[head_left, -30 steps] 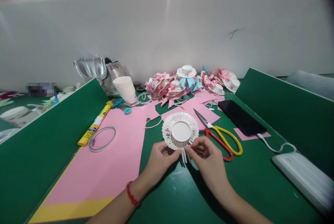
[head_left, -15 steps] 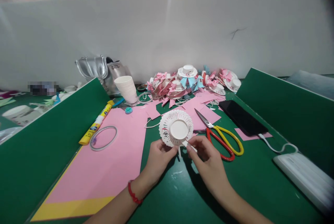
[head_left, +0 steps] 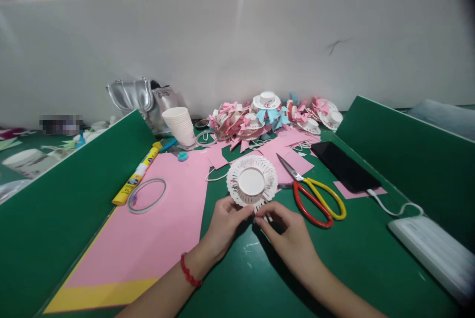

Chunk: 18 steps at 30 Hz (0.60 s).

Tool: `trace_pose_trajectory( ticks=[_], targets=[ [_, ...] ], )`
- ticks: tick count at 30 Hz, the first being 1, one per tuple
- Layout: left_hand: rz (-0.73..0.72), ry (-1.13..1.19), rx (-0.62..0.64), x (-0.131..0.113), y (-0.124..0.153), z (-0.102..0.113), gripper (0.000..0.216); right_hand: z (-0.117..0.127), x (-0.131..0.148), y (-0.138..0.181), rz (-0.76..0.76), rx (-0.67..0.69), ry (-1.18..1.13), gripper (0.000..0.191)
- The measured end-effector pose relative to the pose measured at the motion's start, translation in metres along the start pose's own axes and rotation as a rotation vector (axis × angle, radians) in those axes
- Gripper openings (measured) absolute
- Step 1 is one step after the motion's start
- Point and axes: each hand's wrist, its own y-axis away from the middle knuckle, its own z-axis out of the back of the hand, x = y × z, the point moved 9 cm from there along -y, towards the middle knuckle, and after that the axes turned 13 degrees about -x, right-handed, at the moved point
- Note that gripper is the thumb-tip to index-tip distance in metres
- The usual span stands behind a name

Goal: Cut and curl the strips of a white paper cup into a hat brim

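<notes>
A white paper cup, its wall cut into strips that fan out around the round base, is held up above the green table. My left hand grips its lower left edge between thumb and fingers. At the lower rim, my right hand pinches a strip of the cup; the fingertips partly hide it. Right of the cup lie scissors with one red and one yellow handle, blades parted. Pink paper pieces lie behind the cup.
Left are a pink sheet, a yellow glue stick and a tape ring. Stacked paper cups and finished-looking cup hats stand behind. Right are a phone and a white power bank. Green dividers flank both sides.
My right hand has shifted slightly left along the cup's lower rim, its fingers now on a different spot of the strips. The cup has turned a little; my left hand stays nearly still.
</notes>
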Motion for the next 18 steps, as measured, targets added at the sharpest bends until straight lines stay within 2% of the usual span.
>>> trace_pose_trajectory(
  ticks=[4,7,12,18],
  targets=[
    [-0.062,-0.069,-0.053,-0.003,-0.001,0.005,0.01,-0.002,-0.001,0.001,-0.01,0.023,0.049,0.007],
    [-0.087,-0.096,-0.073,-0.004,-0.002,0.007,0.01,-0.003,0.002,0.002,0.039,0.027,0.101,0.007],
    [-0.116,-0.098,-0.094,-0.008,-0.002,0.008,0.007,-0.003,0.018,0.009,0.279,0.037,0.266,0.016],
    [-0.109,-0.107,-0.118,-0.008,-0.003,0.01,0.01,0.009,0.042,0.015,0.597,-0.137,0.533,0.013]
  ],
)
